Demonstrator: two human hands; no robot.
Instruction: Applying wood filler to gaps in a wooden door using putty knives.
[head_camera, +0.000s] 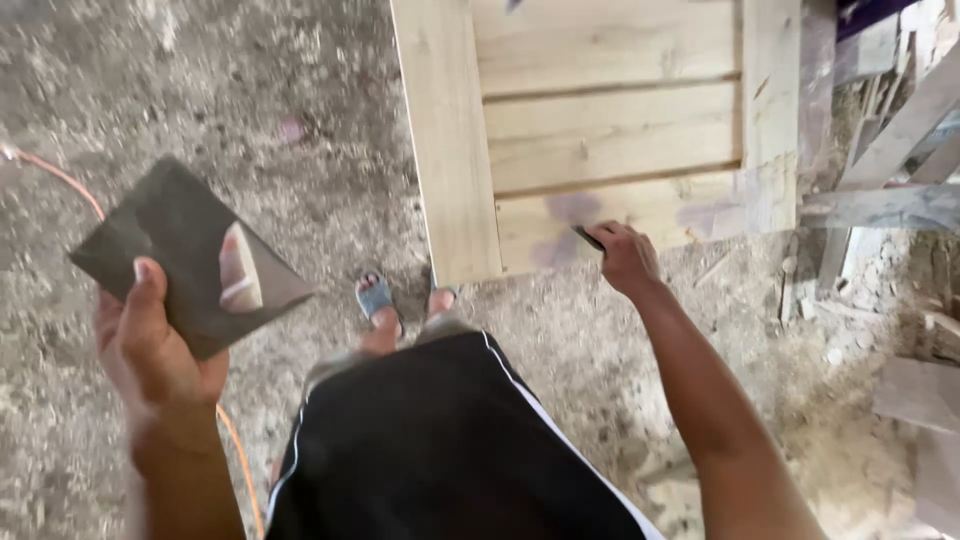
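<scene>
Filler work on slatted wooden panel.
My right hand grips a dark blade against purple patches; my left hand clamps a dark flat board carrying pale filler, kept level alongside.

- The scene is lit by soft, even daylight; no hard shadows are cast on the ground.
- The pale wooden panel at the far side is rendered brightest, slightly washed out.
- The far right corner is left dimmer.
- Motion blur is seen across the frame, strongest on the left hand and the near edge.
- A faint sheen is caught on the dark board.
- The gritty floor is smeared at the far left.
</scene>
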